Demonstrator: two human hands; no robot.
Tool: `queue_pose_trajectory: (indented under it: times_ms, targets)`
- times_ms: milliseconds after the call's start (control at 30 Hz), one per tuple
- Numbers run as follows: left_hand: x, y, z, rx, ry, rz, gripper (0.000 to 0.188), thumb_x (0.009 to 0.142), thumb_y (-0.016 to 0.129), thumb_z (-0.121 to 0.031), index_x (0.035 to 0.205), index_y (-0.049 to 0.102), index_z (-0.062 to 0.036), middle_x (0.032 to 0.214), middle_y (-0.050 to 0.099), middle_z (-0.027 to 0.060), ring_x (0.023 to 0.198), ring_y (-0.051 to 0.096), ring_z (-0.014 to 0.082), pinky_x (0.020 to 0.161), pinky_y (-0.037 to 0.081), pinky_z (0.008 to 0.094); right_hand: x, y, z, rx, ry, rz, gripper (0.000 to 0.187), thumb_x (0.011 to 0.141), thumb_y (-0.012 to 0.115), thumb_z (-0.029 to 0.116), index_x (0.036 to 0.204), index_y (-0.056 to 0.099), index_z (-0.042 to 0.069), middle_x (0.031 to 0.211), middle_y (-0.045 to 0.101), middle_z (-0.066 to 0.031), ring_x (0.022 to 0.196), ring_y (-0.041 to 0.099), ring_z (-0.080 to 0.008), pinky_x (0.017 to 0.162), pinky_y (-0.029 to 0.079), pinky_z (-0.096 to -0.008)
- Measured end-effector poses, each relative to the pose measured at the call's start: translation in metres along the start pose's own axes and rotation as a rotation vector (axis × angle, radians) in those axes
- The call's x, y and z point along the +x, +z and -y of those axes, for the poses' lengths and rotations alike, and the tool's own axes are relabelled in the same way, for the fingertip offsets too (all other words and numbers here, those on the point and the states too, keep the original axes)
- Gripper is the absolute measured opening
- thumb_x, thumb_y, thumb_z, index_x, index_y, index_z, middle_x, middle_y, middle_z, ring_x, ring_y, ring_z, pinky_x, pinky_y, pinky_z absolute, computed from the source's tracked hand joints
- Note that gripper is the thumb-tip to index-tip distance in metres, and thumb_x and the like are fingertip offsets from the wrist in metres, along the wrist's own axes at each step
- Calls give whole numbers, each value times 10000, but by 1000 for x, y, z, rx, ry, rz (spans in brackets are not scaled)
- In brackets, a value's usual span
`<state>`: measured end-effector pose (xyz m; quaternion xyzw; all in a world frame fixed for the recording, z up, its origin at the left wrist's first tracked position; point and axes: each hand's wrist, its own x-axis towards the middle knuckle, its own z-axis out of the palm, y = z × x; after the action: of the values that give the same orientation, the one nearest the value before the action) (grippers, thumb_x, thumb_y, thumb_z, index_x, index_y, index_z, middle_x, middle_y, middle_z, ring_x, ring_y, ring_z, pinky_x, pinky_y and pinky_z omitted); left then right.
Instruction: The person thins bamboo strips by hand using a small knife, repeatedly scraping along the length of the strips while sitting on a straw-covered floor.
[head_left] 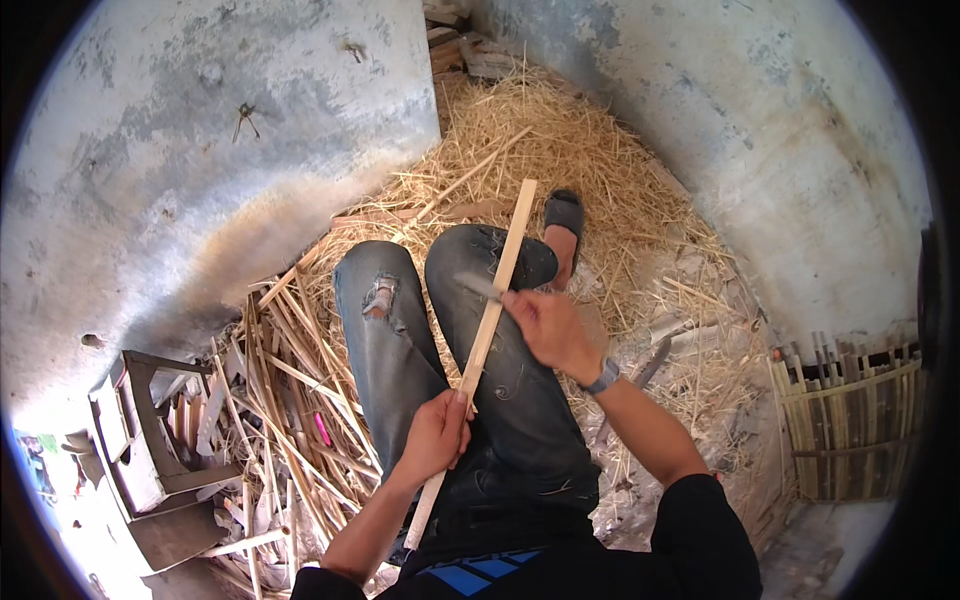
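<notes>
1. Grey, stained concrete walls (200,130) close in a corner whose floor is deep in pale dry straw (560,140).
2. At the left lies a heap of split bamboo strips (290,400) with a small pink item among them, beside a tipped wooden stool (140,440); at the right stands a woven bamboo basket (850,430).
3. The person sits with legs in torn blue jeans (400,350) stretched out, one foot in a dark sandal (565,215) on the straw.
4. A long, pale, flat bamboo slat (495,300) runs diagonally over the right thigh, upper end pointing to the straw.
5. The left hand (437,435) is closed around the slat's lower part, forearm coming up from the lower edge.
6. The right hand (550,330), wearing a wristwatch, grips a small knife blade (482,288) laid against the slat's middle, elbow bent outward.
</notes>
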<state>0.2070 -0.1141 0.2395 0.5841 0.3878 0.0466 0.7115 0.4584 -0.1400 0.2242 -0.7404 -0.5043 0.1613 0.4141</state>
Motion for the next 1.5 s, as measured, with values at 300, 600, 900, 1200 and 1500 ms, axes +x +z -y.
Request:
queue_pose_trajectory:
  times_ms: [300, 600, 900, 1200, 1500]
  targets:
    - [36, -1, -11, -266, -22, 128, 421, 1124, 372, -390, 925, 514, -47, 498, 437, 18, 331, 373, 108, 330, 312, 260, -25, -18, 18, 58, 50, 255, 501, 1037, 569, 415, 768, 661, 2, 571, 545, -209, 549, 562, -402, 522, 412, -452]
    - [-9, -28, 23, -776, -270, 340, 438, 1110, 400, -440, 889, 486, -72, 466, 366, 16, 323, 310, 117, 306, 265, 258, 20, -14, -3, 0, -24, -98, 526, 1033, 577, 412, 700, 623, 7, 572, 540, -199, 525, 533, -396, 522, 395, -460]
    - [-44, -31, 34, -742, -272, 298, 435, 1117, 378, -431, 897, 502, -76, 459, 338, 11, 321, 298, 116, 305, 239, 264, 80, -20, -20, -288, -117, -251, 514, 1026, 571, 407, 666, 647, 48, 541, 554, -193, 519, 578, -396, 513, 413, -464]
    - [7, -12, 12, -811, -220, 294, 410, 1124, 345, -421, 892, 452, -100, 443, 310, -17, 300, 284, 95, 267, 242, 239, -8, 2, 23, -25, -10, 28, 526, 1024, 586, 434, 705, 631, 17, 564, 533, -214, 556, 580, -415, 526, 419, -478]
    - [27, -22, 23, -1384, -398, 701, 450, 1134, 237, -392, 818, 424, -131, 458, 374, 0, 317, 361, 132, 297, 301, 247, -38, -17, 28, -1, 28, 148, 541, 1027, 577, 443, 700, 604, 12, 578, 529, -221, 559, 557, -426, 525, 398, -468]
